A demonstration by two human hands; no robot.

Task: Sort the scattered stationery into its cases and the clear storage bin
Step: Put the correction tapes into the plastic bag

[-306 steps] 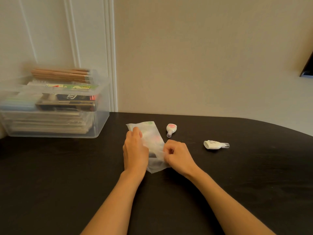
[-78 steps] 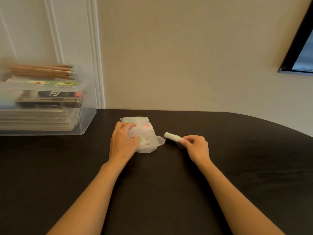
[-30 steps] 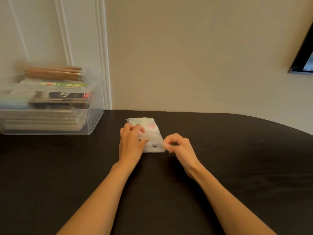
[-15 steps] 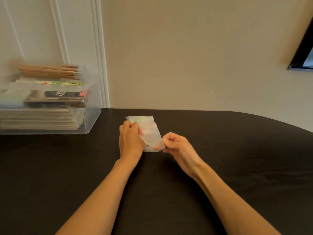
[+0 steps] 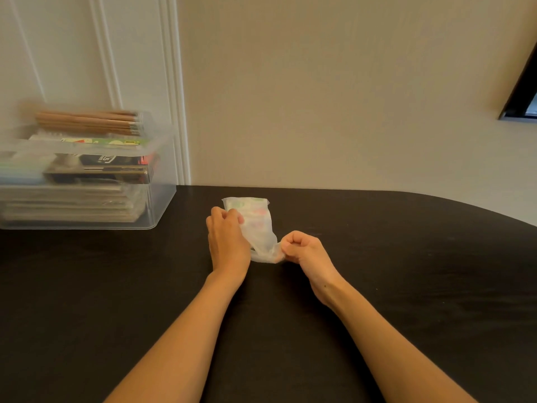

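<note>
A small translucent plastic pouch (image 5: 255, 225) with pink and green shapes showing through it lies on the black table (image 5: 377, 286) in the middle. My left hand (image 5: 228, 242) grips its left side, fingers curled over the edge. My right hand (image 5: 302, 248) pinches the pouch's near open end, fingers closed on the film. The clear storage bin (image 5: 157, 205) stands at the far left against the wall, filled with stacked packets, dark boxes and a bundle of wooden pencils (image 5: 87, 123) on top.
The table's curved far edge runs along a beige wall. A dark window frame (image 5: 520, 91) shows at the upper right. No loose stationery is visible on the table surface.
The two correction tapes that lay on the table are gone from it. My right hand has shifted from the pouch's right edge to pinching and pulling its near end.
</note>
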